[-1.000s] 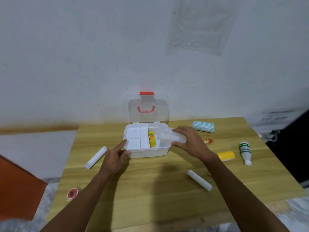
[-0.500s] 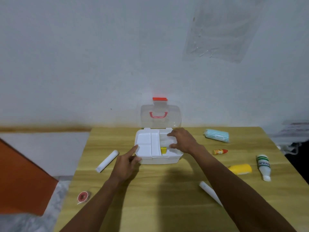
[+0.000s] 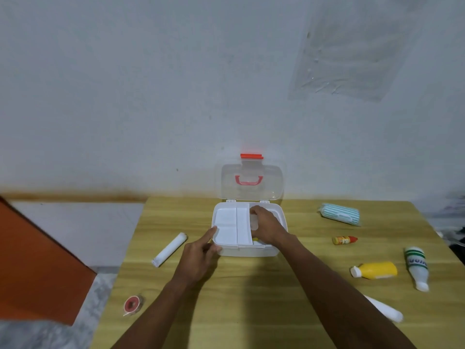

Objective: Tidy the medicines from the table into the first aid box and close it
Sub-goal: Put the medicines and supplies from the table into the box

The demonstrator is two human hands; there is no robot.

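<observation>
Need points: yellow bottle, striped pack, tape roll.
yellow bottle (image 3: 377,270), head view, middle of its yellow body.
striped pack (image 3: 340,214), head view, centre of its top face.
tape roll (image 3: 131,303), head view, on its red ring.

A pale grey-white wall (image 3: 151,84) fills the upper half of the view, behind the grip. A clear plastic sheet (image 3: 349,54) is stuck to it, up and to the right. A brownish stain (image 3: 75,195) runs along the wall's base, left of the grip. Under the grip lies a light wooden table (image 3: 251,298). Far left stands an orange panel (image 3: 32,260), with grey mottled floor (image 3: 40,333) below it. The light is dim and even.
</observation>
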